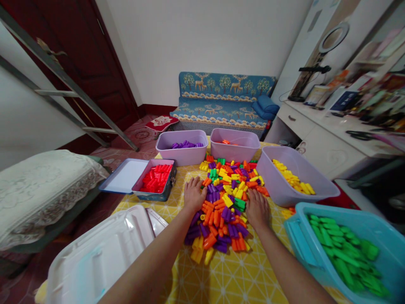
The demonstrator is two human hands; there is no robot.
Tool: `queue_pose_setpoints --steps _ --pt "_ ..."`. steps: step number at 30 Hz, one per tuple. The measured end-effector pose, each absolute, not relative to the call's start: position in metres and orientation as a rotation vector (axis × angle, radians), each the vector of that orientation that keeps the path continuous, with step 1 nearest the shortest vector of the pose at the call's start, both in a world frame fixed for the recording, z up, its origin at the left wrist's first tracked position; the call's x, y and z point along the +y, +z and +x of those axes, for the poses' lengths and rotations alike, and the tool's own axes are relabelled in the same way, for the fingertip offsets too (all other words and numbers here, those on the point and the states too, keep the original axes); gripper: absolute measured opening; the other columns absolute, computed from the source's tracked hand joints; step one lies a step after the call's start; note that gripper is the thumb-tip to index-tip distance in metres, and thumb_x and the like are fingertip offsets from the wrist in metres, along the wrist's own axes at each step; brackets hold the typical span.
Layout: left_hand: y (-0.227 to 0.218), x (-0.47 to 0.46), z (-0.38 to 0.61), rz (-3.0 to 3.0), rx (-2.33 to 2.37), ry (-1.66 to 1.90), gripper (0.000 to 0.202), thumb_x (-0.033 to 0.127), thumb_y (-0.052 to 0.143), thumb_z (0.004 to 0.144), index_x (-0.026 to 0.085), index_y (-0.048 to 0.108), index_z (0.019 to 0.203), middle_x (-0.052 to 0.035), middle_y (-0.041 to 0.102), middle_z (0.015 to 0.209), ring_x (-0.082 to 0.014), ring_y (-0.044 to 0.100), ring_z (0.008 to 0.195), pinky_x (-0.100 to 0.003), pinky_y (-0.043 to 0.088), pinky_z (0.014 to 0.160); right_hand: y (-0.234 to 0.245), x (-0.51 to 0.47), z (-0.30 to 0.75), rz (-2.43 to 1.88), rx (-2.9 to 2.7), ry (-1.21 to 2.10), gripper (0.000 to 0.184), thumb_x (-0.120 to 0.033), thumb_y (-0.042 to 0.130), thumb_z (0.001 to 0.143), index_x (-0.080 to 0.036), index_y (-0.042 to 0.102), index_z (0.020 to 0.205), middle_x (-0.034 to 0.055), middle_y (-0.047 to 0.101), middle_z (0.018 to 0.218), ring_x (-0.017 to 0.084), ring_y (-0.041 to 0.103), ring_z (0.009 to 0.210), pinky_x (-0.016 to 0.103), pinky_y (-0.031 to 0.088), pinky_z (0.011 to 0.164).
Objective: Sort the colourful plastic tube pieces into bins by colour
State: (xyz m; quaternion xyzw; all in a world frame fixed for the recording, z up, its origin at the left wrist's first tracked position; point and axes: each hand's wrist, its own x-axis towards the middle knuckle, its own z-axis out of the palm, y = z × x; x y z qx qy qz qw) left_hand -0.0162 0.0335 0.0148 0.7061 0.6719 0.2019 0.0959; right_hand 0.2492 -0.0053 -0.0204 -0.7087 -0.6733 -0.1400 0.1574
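A heap of mixed plastic building pieces (217, 217) in orange, purple, yellow, green and red lies on the yellow patterned tablecloth (218, 280). At the heap's left edge rests my left hand (193, 194), fingers spread and pointing forward beside purple and orange pieces. My right hand (257, 207) lies against the right edge, its fingers stretched out near green and orange pieces. I see nothing gripped in either one. Sorted pieces fill containers around the heap: red pieces (155, 179), purple pieces (186, 145), yellow pieces (292, 177) and green pieces (344, 253).
Lilac tubs (182, 159) line the table's far side, one with a few orange pieces. A teal tub (300, 245) stands near right, an open tin box (152, 195) at left. Stacked lids (104, 257) lie front left. Beyond are a sofa (221, 105) and a ladder (79, 93).
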Motion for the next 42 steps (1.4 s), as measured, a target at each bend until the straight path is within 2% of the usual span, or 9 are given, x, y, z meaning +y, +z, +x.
queue_pose_setpoints --steps 42 --pt "0.0141 0.0331 -0.0161 2.094 1.999 0.579 0.043 0.040 0.043 0.093 0.025 0.057 0.131 -0.0038 0.048 0.147 -0.0255 0.035 0.140 -0.048 0.026 0.117 -0.0215 -0.0045 0.2505 -2.015 -1.925 -0.395 0.042 -0.021 0.042 0.089 -0.013 0.055 0.128 0.0141 0.059 0.132 0.026 0.049 0.123 0.040 0.033 0.106"
